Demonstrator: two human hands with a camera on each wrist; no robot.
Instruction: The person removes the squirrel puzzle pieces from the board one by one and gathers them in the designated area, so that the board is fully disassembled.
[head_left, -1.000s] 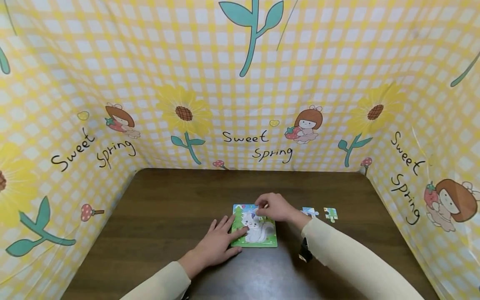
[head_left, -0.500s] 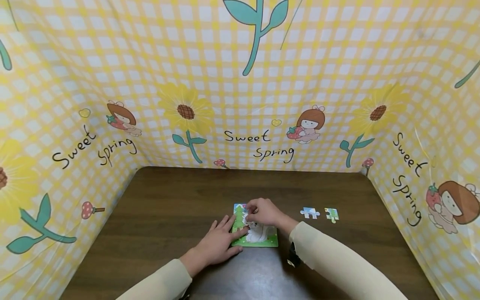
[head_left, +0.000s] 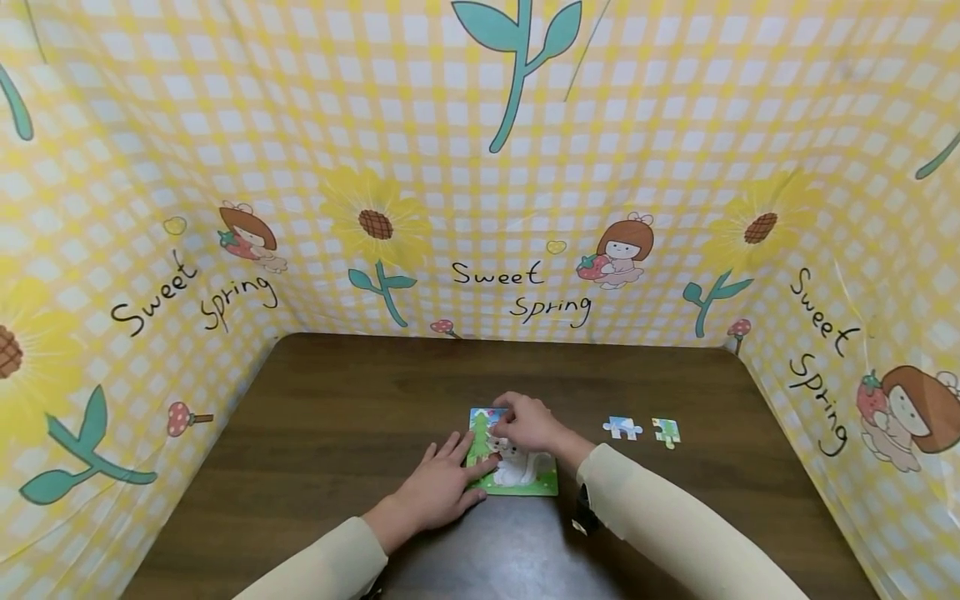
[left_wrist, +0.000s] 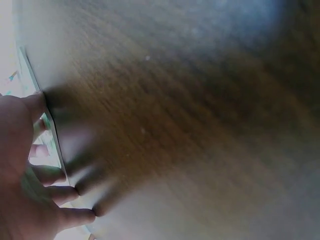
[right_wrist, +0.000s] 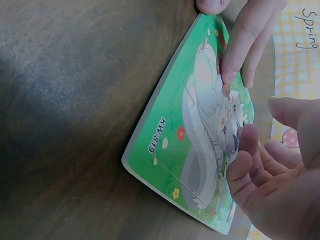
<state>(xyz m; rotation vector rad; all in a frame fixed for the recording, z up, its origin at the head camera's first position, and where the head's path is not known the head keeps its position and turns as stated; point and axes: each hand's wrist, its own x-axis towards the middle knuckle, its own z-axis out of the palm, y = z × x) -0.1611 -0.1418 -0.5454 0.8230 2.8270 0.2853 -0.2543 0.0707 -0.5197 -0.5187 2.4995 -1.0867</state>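
A flat jigsaw puzzle [head_left: 517, 479] with a white cartoon animal on green lies on the table before me. My left hand [head_left: 441, 487] rests along its left side, fingers spread and one fingertip on the picture. Over the upper middle, my right hand [head_left: 531, 425] bends its fingers down. In the right wrist view, the right hand [right_wrist: 277, 175] has fingertips at the animal's purple ear on the puzzle [right_wrist: 192, 125]; whether they pinch a piece is hidden. The left wrist view shows the left hand [left_wrist: 30, 190] with fingertips at the board's edge.
Two loose puzzle pieces lie right of the board: a blue and white piece [head_left: 622, 427] and a green piece [head_left: 666, 432]. The dark wooden table [head_left: 337, 400] is enclosed by a yellow checked cloth [head_left: 480, 208] at the back and both sides.
My right hand has moved left and slightly toward me over the puzzle, then stayed there, its fingers shifting slightly. Both loose pieces now show fully. My left hand keeps its place.
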